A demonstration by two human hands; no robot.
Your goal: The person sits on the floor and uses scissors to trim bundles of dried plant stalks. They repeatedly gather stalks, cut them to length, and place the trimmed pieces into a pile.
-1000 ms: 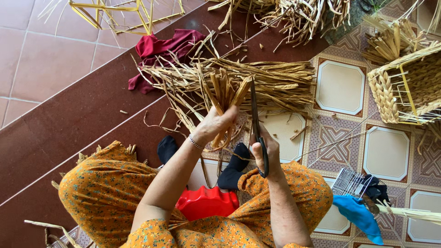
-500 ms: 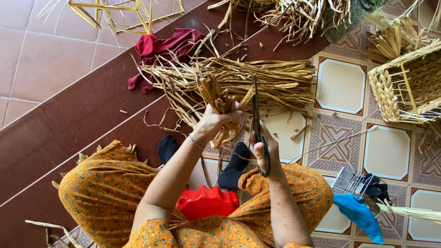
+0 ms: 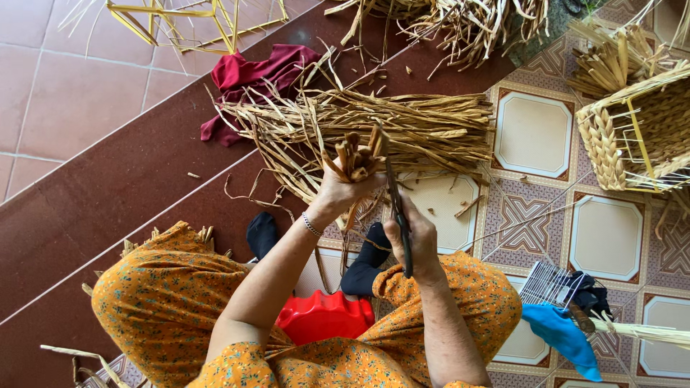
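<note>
My left hand (image 3: 341,191) grips a small bunch of dried straw strips (image 3: 354,155), their cut ends sticking up above my fist. My right hand (image 3: 415,241) holds a pair of dark scissors (image 3: 396,201), blades pointing up right beside the bunch's ends. Behind both hands a large pile of dried straw (image 3: 381,129) lies across the floor. I sit on a low red stool (image 3: 325,316) in orange flowered clothes, with black socks on my feet.
A half-woven straw basket (image 3: 636,133) stands at the right. A dark red cloth (image 3: 248,79) lies behind the pile. A wire comb tool (image 3: 550,284) and a blue cloth (image 3: 560,334) lie at lower right. More loose straw (image 3: 460,21) lies at the top.
My left hand has turned the straw bunch slightly and the scissors have shifted closer against its ends. Both hands stay in the same spot.
</note>
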